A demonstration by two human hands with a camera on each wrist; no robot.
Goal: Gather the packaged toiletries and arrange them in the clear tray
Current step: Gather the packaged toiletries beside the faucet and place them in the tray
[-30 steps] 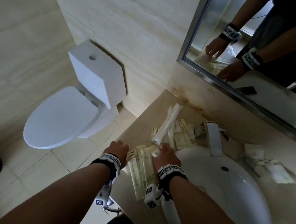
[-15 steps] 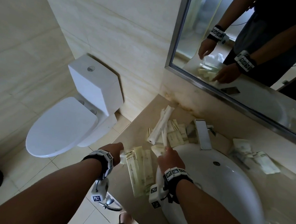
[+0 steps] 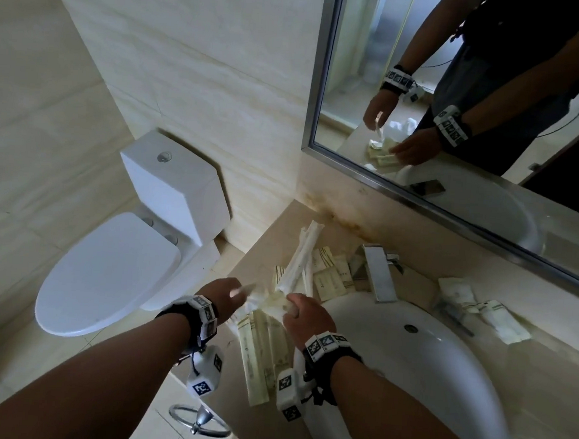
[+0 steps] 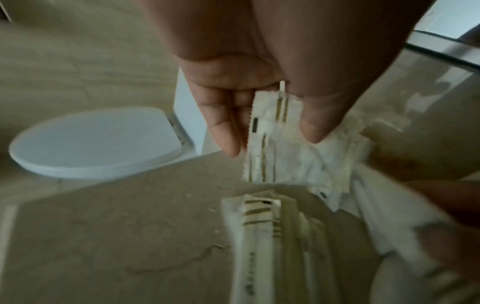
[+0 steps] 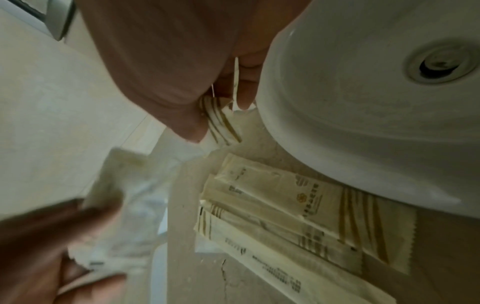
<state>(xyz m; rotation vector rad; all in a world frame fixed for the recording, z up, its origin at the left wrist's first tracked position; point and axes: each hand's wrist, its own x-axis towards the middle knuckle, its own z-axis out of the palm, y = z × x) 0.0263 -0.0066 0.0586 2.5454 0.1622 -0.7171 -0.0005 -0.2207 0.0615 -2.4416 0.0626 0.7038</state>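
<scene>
- The left hand [image 4: 259,86] pinches a small white sachet [image 4: 275,144] between thumb and curled fingers; the thumb pad lies on its face and the fingertips [image 4: 228,133] press its serrated edge from behind. This grip is closed on the sachet, held above the surface [image 4: 116,236].
- In the head view the left hand [image 3: 223,295] is over the near-left edge of the surface [image 3: 262,251], just beside the right hand [image 3: 305,318].
- The right hand [image 5: 168,72] has its grip closed on thin packets [image 5: 223,121] striped with gold lines; the thumb and curled fingers clamp one end. How many it holds I cannot tell.
- In the head view, two long white wrapped packets [image 3: 299,257] rise from the right hand and slant away toward the wall.
- A row of long cream packets [image 3: 261,351] lies flat on the surface between the two wrists, beside the rim of the sink [image 3: 425,366]. The right wrist view shows the same long cream packets [image 5: 285,216] overlapping, touching the sink [image 5: 363,102] wall.
- More flat cream sachets [image 3: 332,277] lie near the faucet [image 3: 378,275], and a few packets [image 3: 480,311] rest on the far side of the sink.
- I cannot make out the clear tray for certain in any view.
- A toilet [image 3: 124,259] stands left of the surface, and a mirror [image 3: 477,112] hangs above it.
</scene>
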